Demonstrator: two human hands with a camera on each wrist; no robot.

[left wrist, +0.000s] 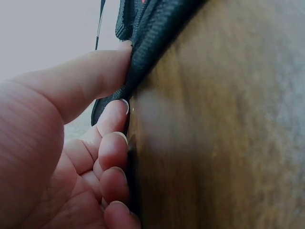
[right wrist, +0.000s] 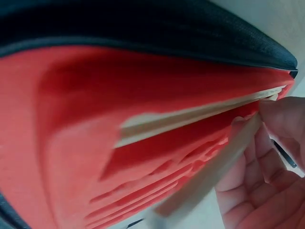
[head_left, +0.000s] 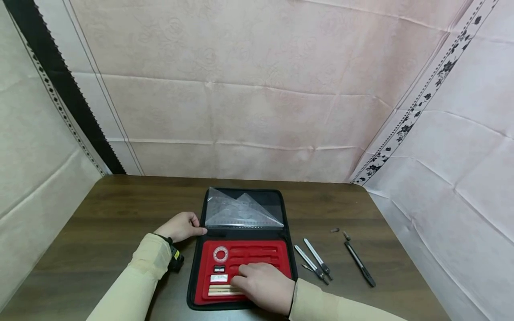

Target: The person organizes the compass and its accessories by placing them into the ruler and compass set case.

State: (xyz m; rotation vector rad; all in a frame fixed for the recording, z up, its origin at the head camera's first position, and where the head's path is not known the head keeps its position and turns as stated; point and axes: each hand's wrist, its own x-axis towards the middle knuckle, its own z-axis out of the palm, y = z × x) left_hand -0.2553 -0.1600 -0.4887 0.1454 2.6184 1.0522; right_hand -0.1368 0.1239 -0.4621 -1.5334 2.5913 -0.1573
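Head view: an open black case (head_left: 195, 267) with a red tray (head_left: 281, 263) lies on the brown table (head_left: 100, 214). Left wrist view – the left hand (left wrist: 71, 143) pinches the case's zipped edge (left wrist: 143, 52) between thumb and curled fingers. Right wrist view – the right hand (right wrist: 267, 167) grips a pale wooden pencil (right wrist: 209, 171) over the tray

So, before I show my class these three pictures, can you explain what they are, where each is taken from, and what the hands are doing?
No machine here: a person works with two bare hands. The wide picture comes from a camera on the person's head; the two close-ups come from cameras on each wrist.

On the wooden table lies an open black geometry set case with a red tray. Clear set squares sit in its lid. To the right lie two compasses and a black pen-like tool.

The left hand pinches the case's left edge. The right hand has its grip on a pale pencil at the tray, beside another pencil.
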